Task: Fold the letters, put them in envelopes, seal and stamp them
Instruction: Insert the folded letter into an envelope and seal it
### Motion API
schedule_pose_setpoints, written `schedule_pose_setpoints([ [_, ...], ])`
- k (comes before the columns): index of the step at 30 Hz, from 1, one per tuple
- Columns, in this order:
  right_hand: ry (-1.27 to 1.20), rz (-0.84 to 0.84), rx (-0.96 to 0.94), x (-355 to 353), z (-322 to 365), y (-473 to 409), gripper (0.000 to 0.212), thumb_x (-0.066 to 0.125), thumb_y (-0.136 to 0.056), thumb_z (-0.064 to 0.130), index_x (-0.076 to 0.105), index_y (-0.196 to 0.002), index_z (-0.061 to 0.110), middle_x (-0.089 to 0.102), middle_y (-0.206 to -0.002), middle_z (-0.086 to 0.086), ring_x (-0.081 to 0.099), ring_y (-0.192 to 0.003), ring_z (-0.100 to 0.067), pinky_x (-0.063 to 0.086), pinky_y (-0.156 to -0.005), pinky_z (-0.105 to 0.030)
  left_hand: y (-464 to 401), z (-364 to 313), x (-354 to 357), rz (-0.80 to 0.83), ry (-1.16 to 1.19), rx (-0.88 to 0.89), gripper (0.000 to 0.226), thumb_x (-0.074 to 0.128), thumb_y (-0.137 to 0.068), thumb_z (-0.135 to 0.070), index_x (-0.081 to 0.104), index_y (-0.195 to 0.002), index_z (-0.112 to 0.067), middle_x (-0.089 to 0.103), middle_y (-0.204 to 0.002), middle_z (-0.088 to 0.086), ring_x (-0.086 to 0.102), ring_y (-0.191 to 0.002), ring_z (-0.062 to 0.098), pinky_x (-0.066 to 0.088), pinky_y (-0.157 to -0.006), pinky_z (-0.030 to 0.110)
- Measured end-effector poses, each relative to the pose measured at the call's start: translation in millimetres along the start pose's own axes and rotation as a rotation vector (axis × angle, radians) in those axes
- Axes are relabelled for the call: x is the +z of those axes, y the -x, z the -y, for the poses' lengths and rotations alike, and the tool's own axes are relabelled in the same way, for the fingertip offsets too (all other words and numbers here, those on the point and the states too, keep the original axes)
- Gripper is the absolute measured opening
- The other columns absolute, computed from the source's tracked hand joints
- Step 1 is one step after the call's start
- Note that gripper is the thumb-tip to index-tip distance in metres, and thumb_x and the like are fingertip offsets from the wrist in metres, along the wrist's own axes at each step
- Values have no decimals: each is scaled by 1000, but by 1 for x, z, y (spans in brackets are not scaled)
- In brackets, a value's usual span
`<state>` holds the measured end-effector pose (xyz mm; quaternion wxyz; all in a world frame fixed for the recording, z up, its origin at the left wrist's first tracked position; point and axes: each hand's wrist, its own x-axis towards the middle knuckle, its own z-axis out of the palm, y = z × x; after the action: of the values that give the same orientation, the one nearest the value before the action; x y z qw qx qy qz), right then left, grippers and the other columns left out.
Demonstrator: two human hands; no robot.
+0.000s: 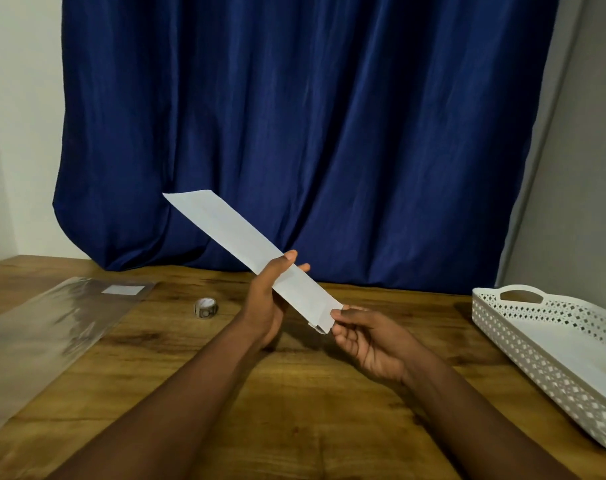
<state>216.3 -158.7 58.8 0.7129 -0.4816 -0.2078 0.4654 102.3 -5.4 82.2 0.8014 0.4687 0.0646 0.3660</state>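
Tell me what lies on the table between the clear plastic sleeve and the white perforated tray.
In the head view, a small roll of stickers sits on the wooden table between the clear plastic sleeve and white perforated tray; otherwise bare wood.

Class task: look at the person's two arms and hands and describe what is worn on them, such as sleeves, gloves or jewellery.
Both forearms are bare right to the frame's bottom edge, with no sleeve showing. The left hand and right hand wear no gloves. No watch, bracelet or ring is visible on the parts shown.

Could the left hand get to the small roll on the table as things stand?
Probably not right away: the left hand grips the envelope. The roll lies unobstructed just left of it.
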Motion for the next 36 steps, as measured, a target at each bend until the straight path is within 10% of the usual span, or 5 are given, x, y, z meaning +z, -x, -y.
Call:
schedule_pose_setpoints([
  [12,-52,-101,-68,-3,-7,-8,23,59,-102,17,66,-120,6,59,-86,-10,35,-31,-4,25,-28,-17,3,25,7,203,-52,-121,61,71,-78,-26,62,-135,-9,71,-132,13,66,-125,30,50,-110,52],
  [18,0,-141,-159,-11,-6,-13,28,66,-99,19,66,-125,7,74,-98,-15,38,-38,-6,29,-32,-19,-5,28,6,84,-117,-80,39,78,-84,-29,63,-120,-26,80,-105,-2,69,-115,26,59,-98,48],
  [36,326,-314,-445,-26,8,-7,19,68,-99,21,77,-110,8,76,-85,-13,38,-38,-8,34,-39,-22,-27,1,-24,-59,-18,-89,40,76,-92,-18,61,-129,-24,74,-124,8,70,-117,31,62,-86,59],
])
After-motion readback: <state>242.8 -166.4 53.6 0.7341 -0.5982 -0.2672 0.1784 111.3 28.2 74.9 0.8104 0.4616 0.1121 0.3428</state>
